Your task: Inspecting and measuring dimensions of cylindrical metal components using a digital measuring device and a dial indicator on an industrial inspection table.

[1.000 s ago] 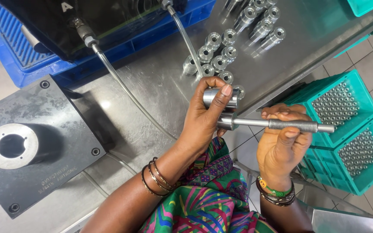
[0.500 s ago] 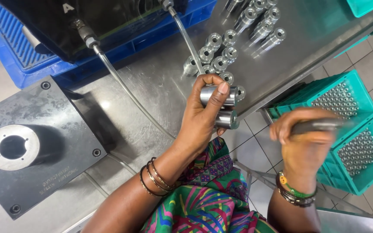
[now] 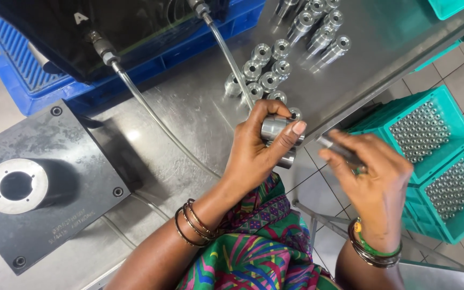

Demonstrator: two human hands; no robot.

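At the near edge of the shiny metal table (image 3: pixel 189 123), seen from the head camera, the left hand (image 3: pixel 256 156) grips two short metal cylinders (image 3: pixel 277 137), one stacked on the other. The fingers wrap tight around them. Just to the right, the right hand (image 3: pixel 374 182) is closed around a thin dark metal rod (image 3: pixel 335 147), apart from the cylinders. More silver cylinders (image 3: pixel 267 72) stand farther back. Green crates (image 3: pixel 436 161) full of small metal parts sit low on the right. A dark plate (image 3: pixel 33 188) with a round hole lies at the left.
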